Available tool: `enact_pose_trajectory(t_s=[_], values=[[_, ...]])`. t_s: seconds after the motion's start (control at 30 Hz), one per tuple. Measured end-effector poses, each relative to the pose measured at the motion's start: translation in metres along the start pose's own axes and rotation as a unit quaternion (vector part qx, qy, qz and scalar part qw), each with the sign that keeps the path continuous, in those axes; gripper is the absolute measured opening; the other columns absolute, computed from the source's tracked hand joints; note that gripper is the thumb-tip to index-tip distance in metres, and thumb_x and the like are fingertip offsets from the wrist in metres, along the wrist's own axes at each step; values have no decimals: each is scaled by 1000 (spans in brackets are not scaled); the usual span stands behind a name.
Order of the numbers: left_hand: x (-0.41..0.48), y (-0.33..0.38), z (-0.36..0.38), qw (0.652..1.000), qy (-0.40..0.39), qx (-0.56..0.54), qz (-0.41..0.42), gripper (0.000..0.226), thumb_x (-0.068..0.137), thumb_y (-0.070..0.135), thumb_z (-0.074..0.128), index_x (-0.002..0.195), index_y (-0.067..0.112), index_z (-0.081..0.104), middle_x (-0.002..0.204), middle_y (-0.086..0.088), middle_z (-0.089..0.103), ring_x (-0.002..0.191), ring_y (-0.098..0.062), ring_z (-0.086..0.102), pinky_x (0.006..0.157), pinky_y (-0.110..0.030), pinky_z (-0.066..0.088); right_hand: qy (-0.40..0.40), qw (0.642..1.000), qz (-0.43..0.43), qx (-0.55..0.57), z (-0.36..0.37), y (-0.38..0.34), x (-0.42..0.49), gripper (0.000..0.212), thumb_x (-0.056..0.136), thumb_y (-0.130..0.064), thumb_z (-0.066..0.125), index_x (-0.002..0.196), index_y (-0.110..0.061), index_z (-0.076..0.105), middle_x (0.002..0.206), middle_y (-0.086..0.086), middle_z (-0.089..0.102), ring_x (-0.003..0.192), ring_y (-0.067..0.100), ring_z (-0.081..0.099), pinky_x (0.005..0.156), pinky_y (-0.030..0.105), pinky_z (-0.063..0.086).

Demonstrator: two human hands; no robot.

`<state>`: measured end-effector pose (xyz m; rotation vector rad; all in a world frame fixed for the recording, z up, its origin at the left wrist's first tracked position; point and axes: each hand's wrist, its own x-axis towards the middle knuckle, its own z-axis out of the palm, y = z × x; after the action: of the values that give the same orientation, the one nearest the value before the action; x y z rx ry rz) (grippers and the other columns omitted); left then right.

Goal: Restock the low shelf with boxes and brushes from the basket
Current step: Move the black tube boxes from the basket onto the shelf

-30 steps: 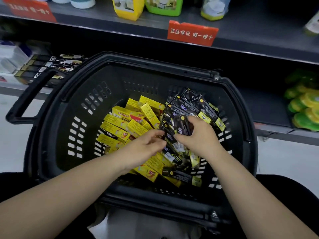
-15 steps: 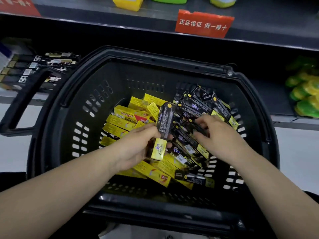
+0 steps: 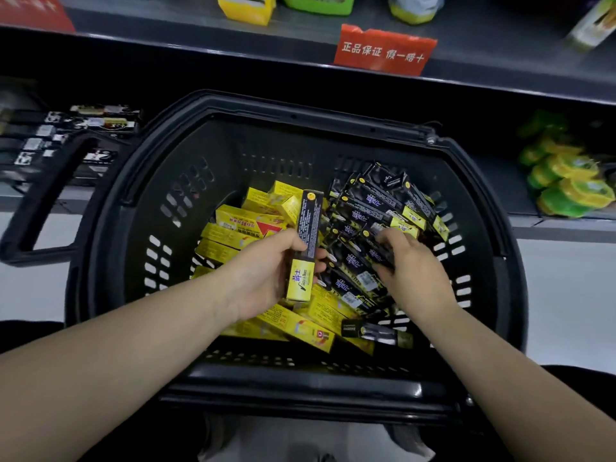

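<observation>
Head view, and it's busy: left hand [image 3: 266,271] mid-frame, fingers and thumb wrapped round a black-and-yellow box [image 3: 305,245], standing it upright over the pile. Right hand [image 3: 410,271] just beside it, fingers curled down onto the black boxes [image 3: 376,208] heaped on the right side of the basket [image 3: 300,105]. Yellow boxes [image 3: 240,225] crowd the basket's left side. Behind runs the low shelf [image 3: 560,225], with dark packs [image 3: 83,128] at upper left
</observation>
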<state>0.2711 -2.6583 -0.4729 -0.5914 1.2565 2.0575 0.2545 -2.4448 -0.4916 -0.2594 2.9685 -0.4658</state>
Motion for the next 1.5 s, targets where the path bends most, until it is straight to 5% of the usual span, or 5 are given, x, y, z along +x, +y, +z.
enact_pose_trajectory(t_s=[0.57, 0.7, 0.93, 1.2, 1.5], values=[[-17, -9, 10, 992, -20, 113, 42, 49, 70, 22, 69, 117, 16, 58, 102, -3, 73, 94, -16, 69, 79, -30, 56, -168, 811, 125, 546, -38, -57, -9, 19, 100, -24, 40, 107, -27, 57, 89, 4, 58, 64, 10, 63, 64, 25, 55], [-11, -9, 7, 990, 48, 132, 31, 60, 52, 18, 76, 110, 15, 61, 107, -6, 70, 111, -24, 60, 106, -46, 36, -137, 972, 73, 177, -48, -16, 9, 14, 96, -20, 50, 104, -25, 60, 105, -4, 63, 81, 6, 62, 79, 27, 53], [3, -8, -1, 986, 107, 130, 13, 34, 65, 15, 79, 90, 24, 58, 102, 1, 68, 111, -20, 55, 111, -48, 27, -182, 972, 29, -144, 12, -3, -1, 66, 85, -39, 64, 137, -12, 34, 136, 10, 39, 123, 31, 45, 97, 37, 43], [16, -12, 11, 992, 102, 76, 3, 32, 75, 17, 73, 102, 29, 59, 105, 4, 68, 108, -18, 57, 105, -45, 35, -117, 990, 60, 44, -4, -3, 8, 37, 74, -34, 72, 94, -23, 43, 84, -7, 56, 68, 13, 54, 49, 22, 34], [16, -20, 26, 995, 93, 6, 36, 48, 68, 23, 75, 114, 25, 60, 95, 0, 75, 87, -19, 70, 80, -39, 55, -153, 844, 189, 479, -11, -40, -7, 40, 92, -52, 44, 109, -16, 46, 102, 1, 64, 93, 12, 61, 81, 31, 50]])
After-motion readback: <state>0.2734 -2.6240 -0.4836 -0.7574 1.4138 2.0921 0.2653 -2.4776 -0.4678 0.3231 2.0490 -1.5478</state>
